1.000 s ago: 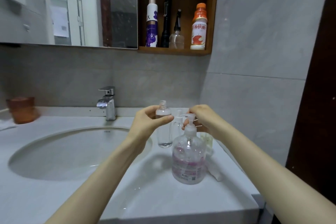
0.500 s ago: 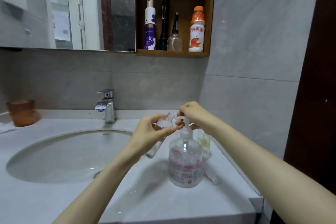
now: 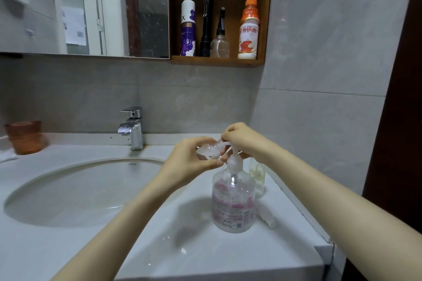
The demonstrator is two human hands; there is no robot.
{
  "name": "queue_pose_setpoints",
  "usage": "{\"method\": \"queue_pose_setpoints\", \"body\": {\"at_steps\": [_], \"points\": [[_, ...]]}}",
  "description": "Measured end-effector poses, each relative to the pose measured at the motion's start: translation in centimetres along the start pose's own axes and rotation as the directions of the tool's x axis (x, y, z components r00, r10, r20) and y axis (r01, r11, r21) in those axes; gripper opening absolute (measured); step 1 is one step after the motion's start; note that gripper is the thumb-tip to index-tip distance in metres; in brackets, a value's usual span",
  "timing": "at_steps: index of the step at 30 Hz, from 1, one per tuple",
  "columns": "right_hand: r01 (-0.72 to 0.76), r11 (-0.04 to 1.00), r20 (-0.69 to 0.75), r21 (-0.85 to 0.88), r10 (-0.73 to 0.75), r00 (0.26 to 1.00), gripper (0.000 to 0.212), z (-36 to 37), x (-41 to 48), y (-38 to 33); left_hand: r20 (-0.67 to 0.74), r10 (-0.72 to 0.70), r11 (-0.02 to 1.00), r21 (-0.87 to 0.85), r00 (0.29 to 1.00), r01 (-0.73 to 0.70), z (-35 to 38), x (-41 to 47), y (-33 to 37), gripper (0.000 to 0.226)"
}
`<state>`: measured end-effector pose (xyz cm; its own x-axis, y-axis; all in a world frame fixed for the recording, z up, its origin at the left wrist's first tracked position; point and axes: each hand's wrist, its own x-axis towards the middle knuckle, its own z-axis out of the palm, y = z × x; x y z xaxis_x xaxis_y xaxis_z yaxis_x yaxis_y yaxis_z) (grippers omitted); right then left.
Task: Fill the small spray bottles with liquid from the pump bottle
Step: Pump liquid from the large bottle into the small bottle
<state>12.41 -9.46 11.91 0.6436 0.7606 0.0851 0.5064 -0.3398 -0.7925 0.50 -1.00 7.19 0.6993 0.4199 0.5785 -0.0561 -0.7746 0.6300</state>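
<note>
A clear pump bottle (image 3: 233,203) with a pink label stands on the white counter to the right of the basin. My left hand (image 3: 189,162) grips a small clear spray bottle (image 3: 209,151), uncapped and tipped nearly flat, its mouth at the pump's spout. My right hand (image 3: 242,141) sits on the pump head (image 3: 233,157) with fingers curled over it. Another small bottle (image 3: 258,178) with yellowish liquid stands behind the pump bottle, partly hidden.
The sink basin (image 3: 34,189) fills the left, with a chrome tap (image 3: 132,130) behind it. An orange cup (image 3: 25,137) stands far left. A white spray cap (image 3: 266,217) lies by the wall. A wooden shelf (image 3: 217,61) above holds several bottles.
My left hand has tipped the small bottle from upright to nearly flat and brought its mouth to the spout. My right hand has moved onto the pump head.
</note>
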Motion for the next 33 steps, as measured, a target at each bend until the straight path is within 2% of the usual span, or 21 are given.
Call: {"method": "queue_pose_setpoints", "body": {"at_steps": [5,12,16,21,23,26,33], "points": [[-0.124,0.974,0.123,-0.187,0.149,0.981,0.013,-0.2,0.0,-1.4,0.05,0.042,0.991,0.123,0.998,-0.048,-0.1,0.7,0.7,0.05],[-0.138,0.971,0.092,-0.195,0.158,0.983,0.024,0.1,0.7,-1.0,0.041,0.024,0.986,0.163,0.999,-0.03,-0.1,1.0,0.6,0.051],[-0.157,0.923,0.08,-0.351,0.197,0.977,0.023,0.8,1.8,-0.3,0.053,0.045,0.98,0.192,0.998,-0.055,0.0,0.7,0.7,0.045],[-0.116,0.918,0.063,-0.378,0.151,0.987,0.02,0.8,2.1,0.2,0.057,0.036,0.983,0.178,0.998,-0.045,0.4,0.8,0.7,0.042],[-0.097,0.951,0.083,-0.295,0.127,0.988,0.018,0.7,1.6,0.2,0.068,0.033,0.985,0.17,0.997,-0.044,0.3,0.9,0.6,0.043],[-0.093,0.975,0.096,-0.2,0.114,0.989,0.025,0.1,0.6,0.2,0.072,0.021,0.985,0.17,0.997,-0.033,0.4,0.8,0.7,0.047],[-0.083,0.949,0.143,-0.303,0.131,0.981,0.036,-0.6,-0.1,-0.8,0.075,0.017,0.989,0.143,0.997,-0.028,0.1,1.0,0.7,0.048]]}}
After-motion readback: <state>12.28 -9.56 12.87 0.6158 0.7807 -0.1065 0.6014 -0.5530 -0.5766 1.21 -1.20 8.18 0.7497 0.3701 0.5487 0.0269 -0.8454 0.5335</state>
